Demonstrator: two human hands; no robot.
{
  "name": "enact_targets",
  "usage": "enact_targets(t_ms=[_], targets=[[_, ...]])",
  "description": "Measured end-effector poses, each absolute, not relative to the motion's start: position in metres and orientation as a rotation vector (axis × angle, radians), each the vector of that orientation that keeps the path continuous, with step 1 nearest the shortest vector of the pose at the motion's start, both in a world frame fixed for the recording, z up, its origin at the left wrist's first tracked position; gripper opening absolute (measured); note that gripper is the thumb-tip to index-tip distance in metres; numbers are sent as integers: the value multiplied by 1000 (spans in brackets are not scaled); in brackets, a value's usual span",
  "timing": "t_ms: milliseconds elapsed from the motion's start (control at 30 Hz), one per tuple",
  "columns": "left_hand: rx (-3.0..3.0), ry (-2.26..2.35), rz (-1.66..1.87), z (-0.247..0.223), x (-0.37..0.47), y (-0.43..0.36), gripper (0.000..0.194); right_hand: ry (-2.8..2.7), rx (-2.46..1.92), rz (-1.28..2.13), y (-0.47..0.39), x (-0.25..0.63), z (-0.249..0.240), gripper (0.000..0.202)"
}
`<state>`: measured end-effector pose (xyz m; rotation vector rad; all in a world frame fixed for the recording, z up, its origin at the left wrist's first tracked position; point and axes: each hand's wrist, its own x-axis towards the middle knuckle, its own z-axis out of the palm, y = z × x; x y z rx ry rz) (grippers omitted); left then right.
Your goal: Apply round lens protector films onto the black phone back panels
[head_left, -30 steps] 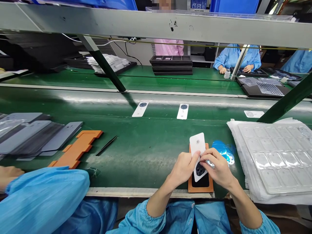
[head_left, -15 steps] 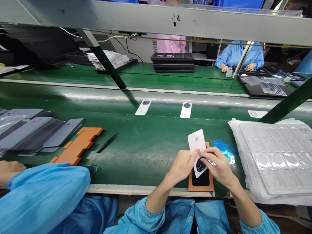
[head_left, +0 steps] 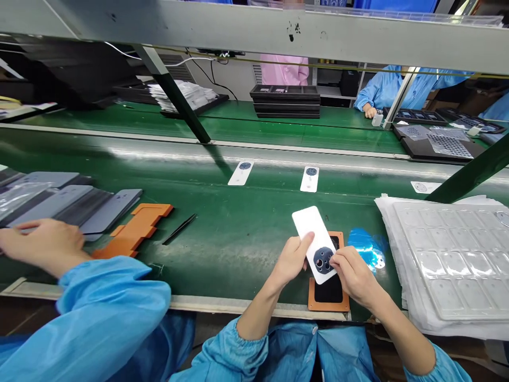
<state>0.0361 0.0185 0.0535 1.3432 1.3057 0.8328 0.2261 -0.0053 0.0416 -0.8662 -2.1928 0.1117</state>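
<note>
My left hand [head_left: 293, 259] grips a white phone back cover [head_left: 309, 227] by its edge, thumb on top. The cover is tilted, its round dark camera area [head_left: 324, 260] toward me. At that area's right edge, my right hand [head_left: 353, 273] has thumb and fingers pinched together; whatever they hold is hidden. Beneath the cover lies an orange fixture [head_left: 329, 306] with a black pad [head_left: 330, 292], partly covered. A crumpled blue film [head_left: 363, 248] rests just right of the fixture.
To the right, clear moulded trays [head_left: 457, 260] lie on white sheets. White covers [head_left: 240, 173] are spread along the green bench. On the left are black tweezers [head_left: 178, 229], an orange jig [head_left: 137, 231], grey panels [head_left: 113, 209] and a co-worker's hand [head_left: 50, 244]. A green post [head_left: 469, 172] slants at right.
The cover has turned so its camera area faces me more, and my left thumb lies farther up on it. The co-worker's hand at left has reached forward to the grey panels.
</note>
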Motion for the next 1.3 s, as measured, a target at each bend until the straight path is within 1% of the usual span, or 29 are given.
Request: enact_targets(t_ms=[100, 167, 267, 333, 467, 633, 767, 967, 1100, 1200, 1300], targets=[[1572, 1314, 852, 53, 40, 13, 58, -2100, -967, 186, -8, 226, 41, 12], [1774, 1345, 989, 51, 46, 7, 52, -1954, -1122, 313, -10, 222, 41, 7], [1951, 1237, 1259, 43, 60, -2, 39, -1697, -1297, 485, -12, 209, 38, 16], [1975, 1109, 1351, 35, 68, -7, 37, -1568, -1325, 461, -10, 199, 34, 20], [1846, 1055, 1348, 24, 77, -17, 42, -1441, -1362, 325, -5, 186, 27, 22], [1683, 1030, 1308, 17, 76, -23, 48, -1417, -1375, 410, -4, 183, 31, 22], [1615, 1023, 1316, 17, 77, -23, 48, -1413, -1364, 492, -6, 183, 35, 20], [1609, 990, 1330, 19, 77, -24, 46, -1487, -1357, 321, -6, 183, 28, 18], [1545, 1004, 1342, 19, 76, -25, 45, -1546, -1339, 379, -2, 184, 29, 16], [1340, 1116, 1402, 17, 78, -21, 44, -1528, -1356, 459, 1, 185, 31, 18], [981, 1112, 1415, 17, 77, -11, 50, -1486, -1445, 498, 7, 198, 27, 21]])
